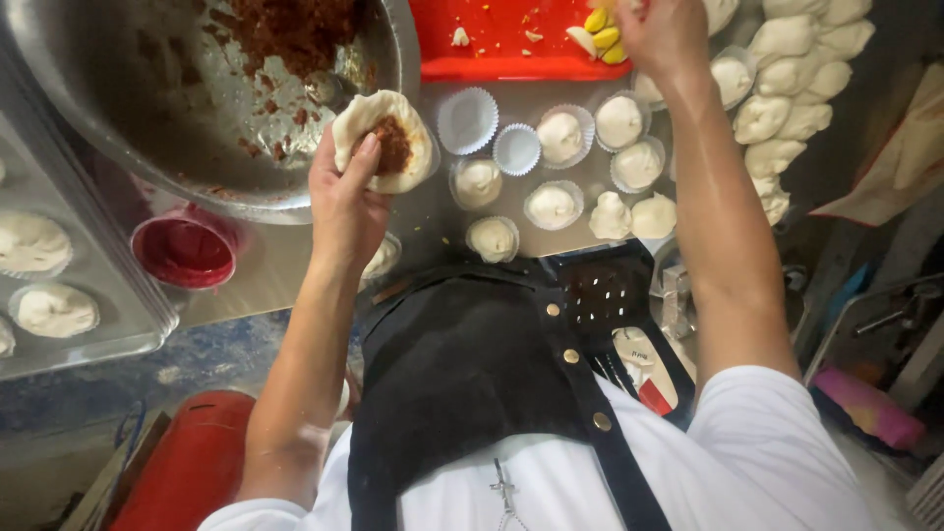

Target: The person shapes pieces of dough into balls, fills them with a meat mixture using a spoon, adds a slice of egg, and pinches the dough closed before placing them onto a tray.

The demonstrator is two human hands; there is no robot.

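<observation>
A person in a white shirt and black apron is cupping a flattened round of pale dough (pixel 383 138) in the left hand (pixel 344 202), fingers curled under it and thumb pressing on its near edge, a dab of reddish-brown filling (pixel 393 146) sitting in its middle. The dough is lying open-faced above the palm, its rim tilting toward the large steel mixing bowl (pixel 128 128) just beyond and to the left of the grip, where more of the same filling (pixel 295 29) is heaped. The right hand (pixel 664 34) is reaching well away, up and to the right, at small yellow pieces (pixel 602 34) on a red plastic tray (pixel 501 44); whether it is clasping anything cannot be told. Between the two hands, filled and empty white paper cups (pixel 551 138) are standing on the steel worktop (pixel 246 265), nearer the left hand.
</observation>
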